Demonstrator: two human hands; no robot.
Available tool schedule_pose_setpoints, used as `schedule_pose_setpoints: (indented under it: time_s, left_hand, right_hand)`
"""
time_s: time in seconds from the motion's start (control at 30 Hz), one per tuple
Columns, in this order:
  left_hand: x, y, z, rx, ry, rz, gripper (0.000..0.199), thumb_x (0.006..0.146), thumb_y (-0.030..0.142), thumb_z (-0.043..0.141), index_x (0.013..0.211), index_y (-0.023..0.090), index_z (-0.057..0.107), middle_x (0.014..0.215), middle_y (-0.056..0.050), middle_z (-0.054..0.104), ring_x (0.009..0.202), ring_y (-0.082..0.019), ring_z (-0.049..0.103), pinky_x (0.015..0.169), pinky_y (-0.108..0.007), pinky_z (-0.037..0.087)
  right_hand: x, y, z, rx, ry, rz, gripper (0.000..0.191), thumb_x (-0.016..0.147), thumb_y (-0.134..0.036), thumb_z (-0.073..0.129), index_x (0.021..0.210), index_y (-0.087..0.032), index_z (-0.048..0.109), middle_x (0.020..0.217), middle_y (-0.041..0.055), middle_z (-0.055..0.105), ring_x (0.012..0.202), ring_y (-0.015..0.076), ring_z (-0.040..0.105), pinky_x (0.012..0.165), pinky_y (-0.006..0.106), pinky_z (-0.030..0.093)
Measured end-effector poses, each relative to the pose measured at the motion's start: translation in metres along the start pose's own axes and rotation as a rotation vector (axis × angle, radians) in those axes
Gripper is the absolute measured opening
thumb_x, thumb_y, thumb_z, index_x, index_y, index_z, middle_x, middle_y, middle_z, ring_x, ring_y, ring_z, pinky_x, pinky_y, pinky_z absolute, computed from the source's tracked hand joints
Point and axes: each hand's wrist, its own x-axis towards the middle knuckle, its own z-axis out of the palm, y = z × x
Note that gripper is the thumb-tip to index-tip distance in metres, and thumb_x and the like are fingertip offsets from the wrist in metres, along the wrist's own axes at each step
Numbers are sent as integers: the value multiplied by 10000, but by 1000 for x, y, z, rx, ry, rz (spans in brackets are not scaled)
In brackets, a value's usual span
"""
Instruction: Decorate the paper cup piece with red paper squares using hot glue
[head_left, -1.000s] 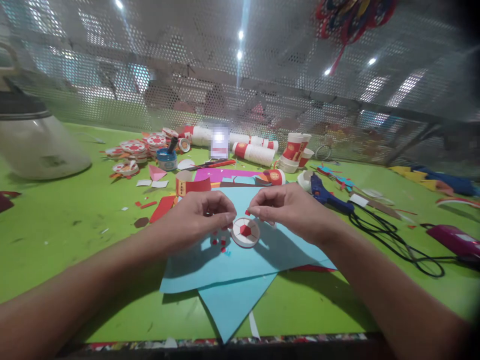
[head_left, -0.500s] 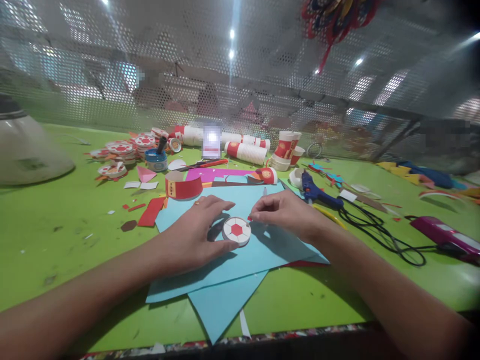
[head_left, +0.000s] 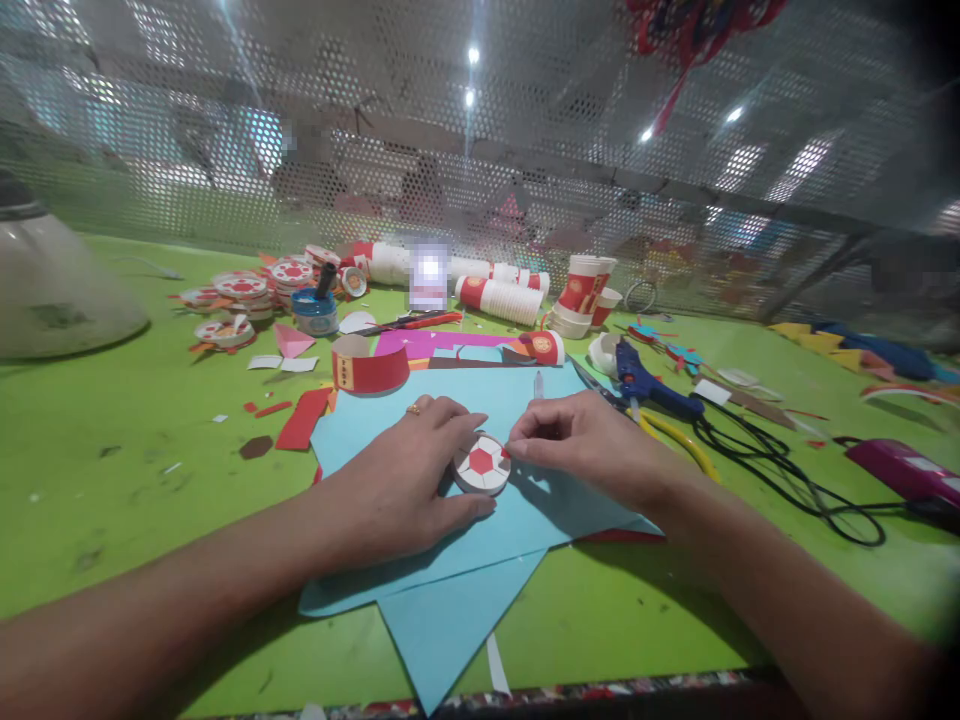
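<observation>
the left hand [head_left: 397, 470] curved, thumb and fingers apart, around the white disc [head_left: 470, 480] on blue paper [head_left: 487, 530], mid-tabletop [head_left: 615, 620] toward the front edge. the right hand [head_left: 592, 440], pinching a red scrap [head_left: 505, 453], had just brought it to the disc's patterned right side.

Bright overhead spots, soft hand shadows, dim blurred edges, wide-angle distortion

Wears a small gold-coloured ring [head_left: 413, 409] on one finger of the left hand [head_left: 397, 480]; shows bare forearms [head_left: 187, 570] on both sides.
</observation>
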Motion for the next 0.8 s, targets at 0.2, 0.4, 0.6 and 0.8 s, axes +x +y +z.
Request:
schedule_pose_setpoints:
  time_s: [0.2, 0.4, 0.6, 0.8]
  left_hand:
    - [1, 6, -4, 3, -31, 8, 384, 861, 325, 566, 1194, 138, 605, 1124, -141, 543, 997, -301, 500, 880, -474, 446]
    - [4, 1, -2, 2, -1, 9, 325, 856, 378, 618, 1089, 151, 621, 1045, -112, 550, 968, -283, 496, 847, -441, 439]
    - [5, -1, -1, -22, 4, -2, 329, 832, 376, 663, 1067, 150, 622, 1015, -96, 550, 950, -271, 491, 831, -425, 431]
    - [6, 1, -2, -9, -13, -17, 309, 844, 383, 655, 1048, 152, 630, 988, -87, 533, 939, -272, 487, 831, -422, 427]
  right_hand:
    - [-4, 1, 7, -8, 73, 76, 133, 706, -286, 657, 647, -172, 696, 588, -11, 582, 565, 125, 455, 549, 280, 332]
    - [-2, 3, 15, 38, 141, 138, 113, 695, -268, 653, 637, -173, 671, 551, -21, 564, 520, 108, 419, 512, 262, 315]
    - [-1, -4, 18, 2, 153, 146, 96, 707, -187, 650, 619, -164, 681, 571, -15, 595, 550, 110, 450, 538, 254, 348]
    - [-2, -7, 18, -73, 117, 134, 100, 744, -173, 653, 657, -151, 697, 556, -34, 567, 543, 95, 431, 508, 229, 332]
